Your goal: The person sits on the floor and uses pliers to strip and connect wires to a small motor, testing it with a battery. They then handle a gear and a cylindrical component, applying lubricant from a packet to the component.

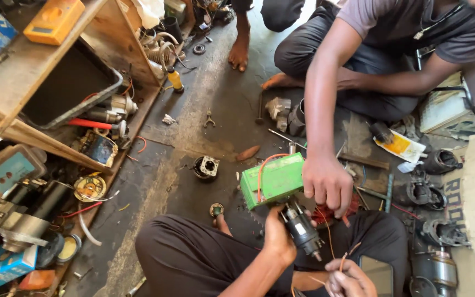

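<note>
My left hand (pixel 279 237) grips a small dark cylindrical motor (pixel 302 228) and holds it up over my lap, its shaft end pointing down to the right. Lower right, my right hand (pixel 349 279) pinches thin copper-coloured wires (pixel 341 259) that run up toward the motor. Just above the motor sits a green rectangular box (pixel 273 180) with an orange wire across its top. A co-worker's hand (pixel 328 184) rests on the box's right end, fingers curled down over a red coil of wire (pixel 331 213).
The co-worker squats at the top right, bare feet (pixel 240 52) on the dark floor. Motor housings (pixel 430 193) and loose tools lie at the right. A small round part (pixel 206 167) sits mid-floor. Wooden shelves (pixel 34 71) packed with parts and meters fill the left.
</note>
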